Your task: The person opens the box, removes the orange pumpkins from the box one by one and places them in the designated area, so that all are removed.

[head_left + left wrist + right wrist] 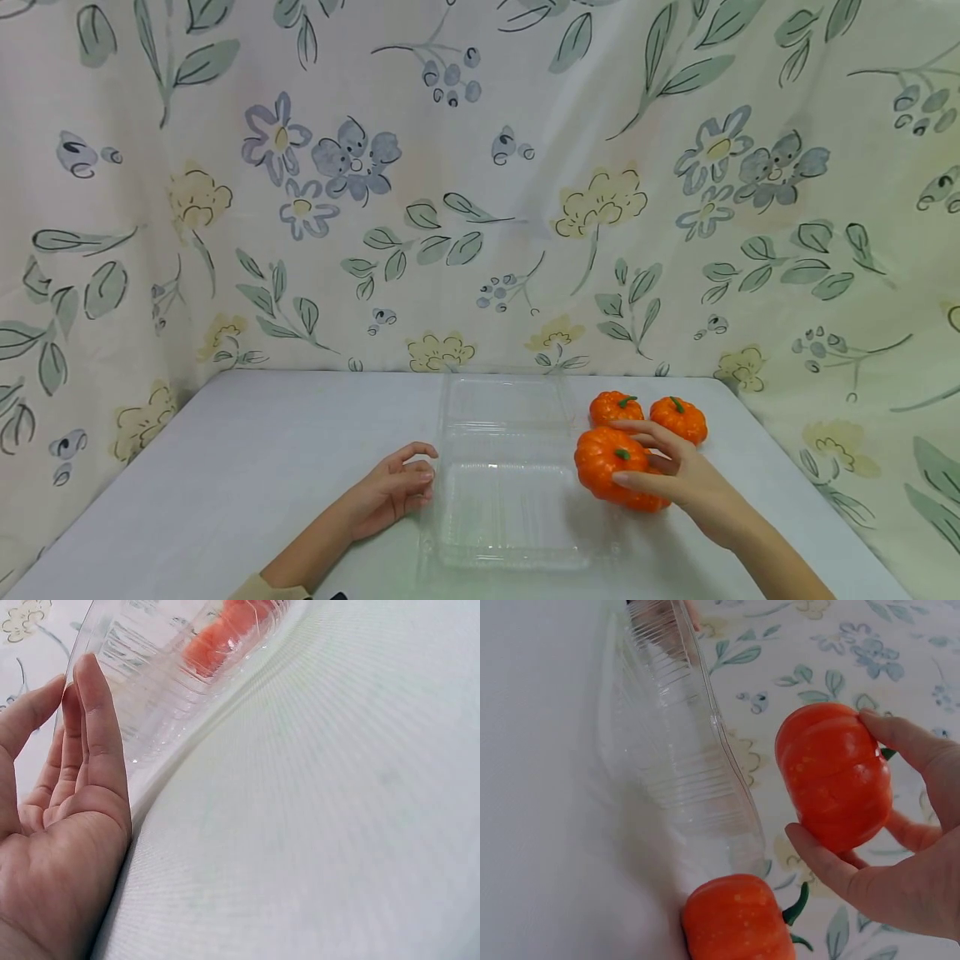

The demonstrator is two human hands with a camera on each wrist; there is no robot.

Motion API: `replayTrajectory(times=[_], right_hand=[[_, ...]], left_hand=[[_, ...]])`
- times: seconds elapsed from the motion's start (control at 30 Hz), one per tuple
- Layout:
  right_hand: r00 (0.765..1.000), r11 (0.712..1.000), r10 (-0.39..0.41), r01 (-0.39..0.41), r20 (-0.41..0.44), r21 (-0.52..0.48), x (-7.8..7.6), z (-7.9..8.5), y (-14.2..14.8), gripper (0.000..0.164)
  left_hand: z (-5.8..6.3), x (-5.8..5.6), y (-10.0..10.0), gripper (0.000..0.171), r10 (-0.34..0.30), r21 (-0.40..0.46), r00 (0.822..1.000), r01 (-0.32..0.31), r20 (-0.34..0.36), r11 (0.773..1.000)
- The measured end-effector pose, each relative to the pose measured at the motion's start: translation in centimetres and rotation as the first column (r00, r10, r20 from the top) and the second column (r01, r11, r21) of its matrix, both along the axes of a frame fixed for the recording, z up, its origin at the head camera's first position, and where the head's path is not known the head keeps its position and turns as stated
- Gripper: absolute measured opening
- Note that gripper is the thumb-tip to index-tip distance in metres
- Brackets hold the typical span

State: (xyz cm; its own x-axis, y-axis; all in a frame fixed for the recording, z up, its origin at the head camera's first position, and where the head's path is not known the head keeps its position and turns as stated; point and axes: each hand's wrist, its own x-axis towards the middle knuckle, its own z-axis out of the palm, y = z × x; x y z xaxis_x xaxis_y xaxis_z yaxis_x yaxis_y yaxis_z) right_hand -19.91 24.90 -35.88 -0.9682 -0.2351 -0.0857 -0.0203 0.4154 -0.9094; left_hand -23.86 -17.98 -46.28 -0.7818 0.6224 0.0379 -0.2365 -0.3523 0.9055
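My right hand [693, 483] grips a small orange toy pumpkin [609, 460] with a green stem, thumb on one side and fingers on the other. In the right wrist view the held pumpkin [834, 776] hangs above the table, beside a clear plastic container [682, 742]. Another pumpkin [651, 502] sits below it, partly hidden by the held one and the hand. The clear container [517, 508] stands with its lid raised at the back. At its left edge rests my left hand [393, 492], fingers slightly bent and fingertips right at the rim [69, 656].
Two more orange pumpkins, one at left [615, 408] and one at right [678, 419], sit behind my right hand. White cloth covers the table [262, 467]. A floral curtain [480, 183] hangs behind the table and along both sides.
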Motion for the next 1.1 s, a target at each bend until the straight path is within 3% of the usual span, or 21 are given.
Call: replayTrajectory(times=[0.47,0.87,1.1], right_hand=[[0.999,0.999,-0.030,0.031,-0.014,0.044,0.3,0.2,2.0,0.070],[0.998,0.998,-0.049,0.051,-0.051,0.040,0.3,0.1,3.8,0.065],[0.997,0.997,-0.076,0.077,-0.025,0.027,0.2,-0.3,4.7,0.064]], left_hand=[[-0.8,-0.4,-0.3,0.035,0.005,0.000,0.999,-0.005,-0.048,1.000],[-0.5,-0.2,-0.3,0.038,0.015,0.003,0.998,-0.015,-0.056,1.000],[-0.4,-0.1,-0.4,0.038,0.018,-0.001,0.999,-0.018,-0.051,1.000]])
